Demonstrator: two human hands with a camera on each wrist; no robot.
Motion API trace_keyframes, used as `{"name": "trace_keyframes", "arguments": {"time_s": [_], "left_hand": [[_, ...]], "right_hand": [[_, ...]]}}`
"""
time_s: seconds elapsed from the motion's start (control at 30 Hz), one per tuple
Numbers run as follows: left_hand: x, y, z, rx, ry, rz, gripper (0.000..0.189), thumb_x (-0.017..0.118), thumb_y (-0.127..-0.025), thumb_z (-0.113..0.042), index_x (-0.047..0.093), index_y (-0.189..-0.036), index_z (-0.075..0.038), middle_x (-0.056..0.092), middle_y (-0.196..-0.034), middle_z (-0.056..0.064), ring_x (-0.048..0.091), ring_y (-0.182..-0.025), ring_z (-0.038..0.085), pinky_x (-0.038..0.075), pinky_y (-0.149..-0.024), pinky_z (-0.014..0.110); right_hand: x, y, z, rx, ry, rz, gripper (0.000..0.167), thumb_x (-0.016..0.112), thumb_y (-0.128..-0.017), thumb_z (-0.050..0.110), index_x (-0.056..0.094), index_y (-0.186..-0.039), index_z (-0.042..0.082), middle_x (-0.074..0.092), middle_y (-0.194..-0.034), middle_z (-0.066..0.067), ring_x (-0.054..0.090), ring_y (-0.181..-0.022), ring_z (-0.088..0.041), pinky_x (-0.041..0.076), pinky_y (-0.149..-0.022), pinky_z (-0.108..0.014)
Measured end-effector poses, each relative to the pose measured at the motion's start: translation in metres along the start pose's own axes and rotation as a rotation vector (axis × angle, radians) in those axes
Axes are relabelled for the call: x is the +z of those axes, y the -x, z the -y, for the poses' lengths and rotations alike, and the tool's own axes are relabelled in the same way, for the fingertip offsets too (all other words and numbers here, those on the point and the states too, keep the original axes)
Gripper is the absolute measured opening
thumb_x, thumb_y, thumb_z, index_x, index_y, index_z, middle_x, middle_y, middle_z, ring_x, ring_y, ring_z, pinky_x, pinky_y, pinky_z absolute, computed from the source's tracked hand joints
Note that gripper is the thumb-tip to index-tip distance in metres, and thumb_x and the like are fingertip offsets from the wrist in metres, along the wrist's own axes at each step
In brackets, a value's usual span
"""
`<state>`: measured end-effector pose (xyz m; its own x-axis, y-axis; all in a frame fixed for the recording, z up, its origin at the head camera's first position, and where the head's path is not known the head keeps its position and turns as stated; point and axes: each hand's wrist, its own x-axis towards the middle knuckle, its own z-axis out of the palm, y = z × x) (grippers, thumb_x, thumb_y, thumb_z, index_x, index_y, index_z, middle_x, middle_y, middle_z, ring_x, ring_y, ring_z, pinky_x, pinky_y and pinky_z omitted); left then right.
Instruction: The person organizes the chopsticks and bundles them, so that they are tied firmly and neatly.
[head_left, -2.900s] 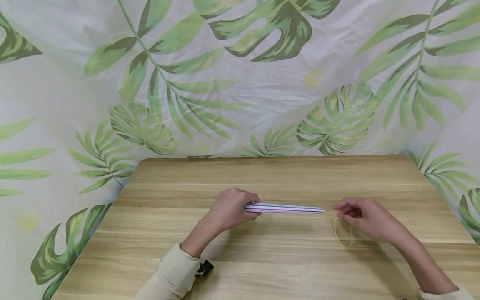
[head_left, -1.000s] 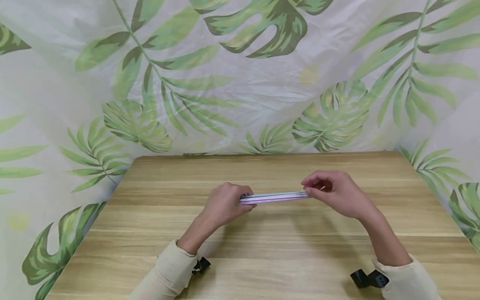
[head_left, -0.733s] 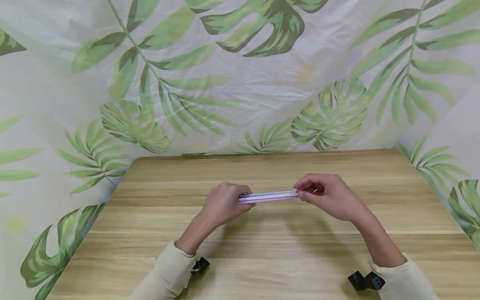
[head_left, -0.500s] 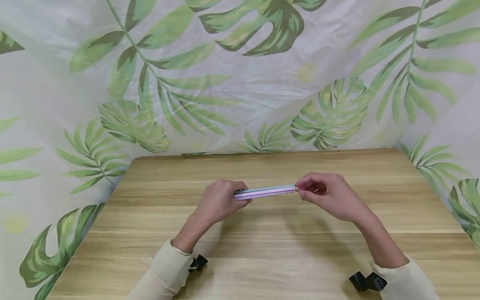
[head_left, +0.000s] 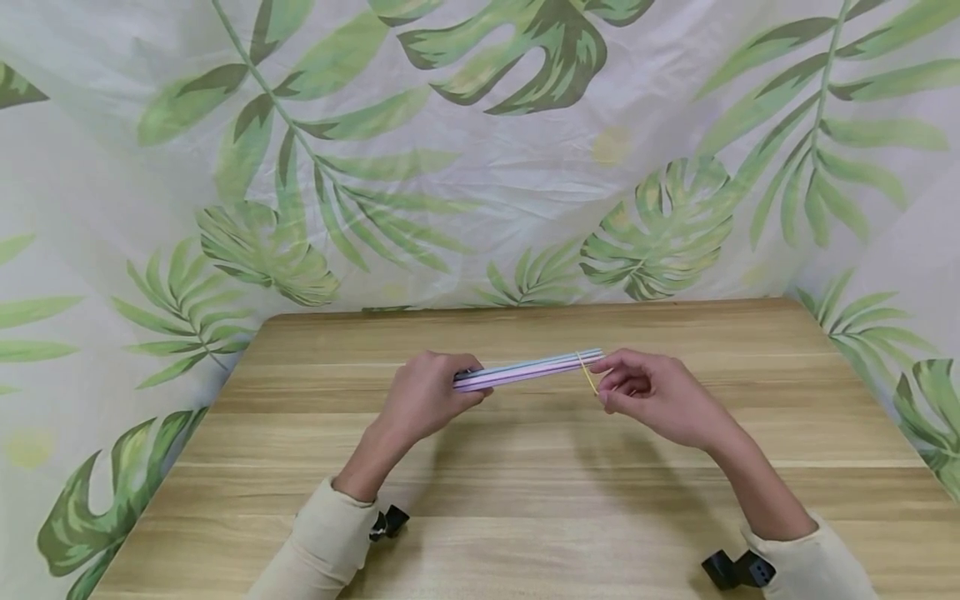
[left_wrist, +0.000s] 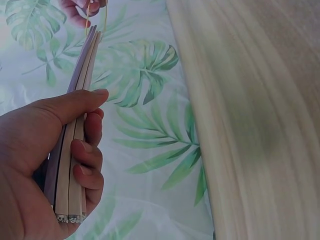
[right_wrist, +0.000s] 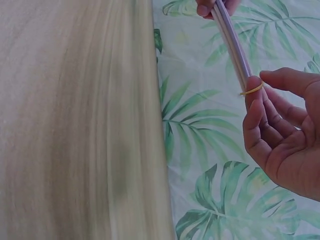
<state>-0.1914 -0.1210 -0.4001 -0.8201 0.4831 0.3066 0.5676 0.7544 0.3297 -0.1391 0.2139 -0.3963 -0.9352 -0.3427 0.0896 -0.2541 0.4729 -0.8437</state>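
Note:
A bundle of slim lilac, pink and pale blue sticks (head_left: 528, 369) is held above the table, its right end tilted slightly up. My left hand (head_left: 429, 396) grips the left end; in the left wrist view the thumb lies across the sticks (left_wrist: 63, 185) and the fingers curl round them. Around the right end passes a thin yellow rubber band (head_left: 588, 379). My right hand (head_left: 663, 400) pinches the band and draws it down and right. In the right wrist view the rubber band (right_wrist: 253, 90) crosses near the fingertips, which hide the stick ends.
Below the hands is a wood-grain table (head_left: 510, 533). A leaf-patterned cloth (head_left: 525, 192) hangs behind it and at the sides. Small black devices (head_left: 390, 523) sit at both sleeve cuffs.
Earlier the rubber band hung loose from the right hand, apart from the sticks. Now it loops the bundle's right end and is pulled downward. The left hand has moved left and the bundle tilts up.

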Motion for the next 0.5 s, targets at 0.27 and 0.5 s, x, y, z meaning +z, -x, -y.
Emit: {"name": "trace_keyframes", "arguments": {"time_s": [0.27,0.5], "left_hand": [[-0.01,0.0,0.001,-0.01,0.049,-0.009,0.012,0.09,-0.088,-0.026,0.081,-0.093,-0.019,0.078,-0.082,-0.005,0.056,-0.063,0.005,0.048,-0.06,0.028],[-0.015,0.0,0.001,-0.02,0.11,-0.026,0.012,0.091,-0.087,-0.026,0.081,-0.092,-0.022,0.075,-0.078,-0.008,0.054,-0.062,0.006,0.045,-0.059,0.027]], "right_hand": [[0.004,-0.002,0.0,0.01,-0.029,0.022,0.027,0.07,-0.103,0.011,0.07,-0.129,0.005,0.077,-0.104,-0.009,0.076,-0.092,-0.019,0.063,-0.081,-0.032],[0.003,-0.005,-0.001,0.019,-0.122,0.09,0.027,0.057,-0.112,0.019,0.066,-0.131,0.002,0.077,-0.106,-0.014,0.076,-0.095,-0.019,0.062,-0.079,-0.035]]}}
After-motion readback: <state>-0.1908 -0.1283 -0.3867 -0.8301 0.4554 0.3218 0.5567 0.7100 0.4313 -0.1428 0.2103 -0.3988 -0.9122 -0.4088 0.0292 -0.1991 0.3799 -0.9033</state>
